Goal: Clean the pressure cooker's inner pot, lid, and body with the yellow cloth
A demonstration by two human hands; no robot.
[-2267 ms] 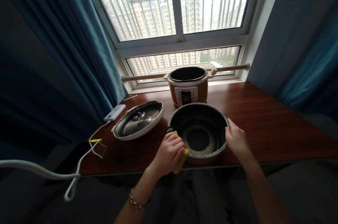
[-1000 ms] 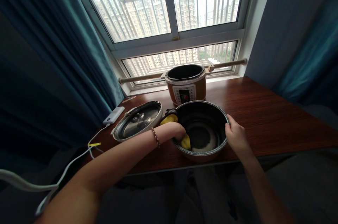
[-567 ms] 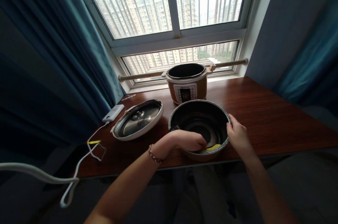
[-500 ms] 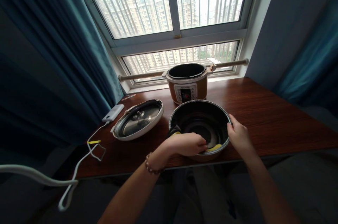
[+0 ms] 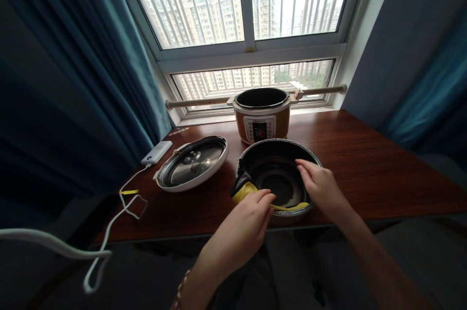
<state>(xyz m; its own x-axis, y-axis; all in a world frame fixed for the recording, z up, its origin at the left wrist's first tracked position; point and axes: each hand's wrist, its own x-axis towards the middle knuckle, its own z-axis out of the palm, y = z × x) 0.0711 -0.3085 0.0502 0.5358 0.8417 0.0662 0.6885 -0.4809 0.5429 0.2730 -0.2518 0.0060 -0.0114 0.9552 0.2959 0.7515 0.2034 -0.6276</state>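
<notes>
A dark-lined inner pot with a silvery rim stands near the table's front edge. A yellow and black cloth drapes over its left rim and lies along the near inside edge. My left hand is at the near left rim, fingers closed on the cloth; the fingertips are partly hidden. My right hand reaches over the pot's right rim with fingers stretched out above the inside, holding nothing that I can see.
A brown and white electric cooker stands behind the pot. Left of it lies an upturned lid. A white power strip with a cable is at the far left. The wooden table extends right.
My left hand has drawn back from inside the pot to its near rim, and more of the cloth shows. My right hand has moved off the rim to over the opening.
</notes>
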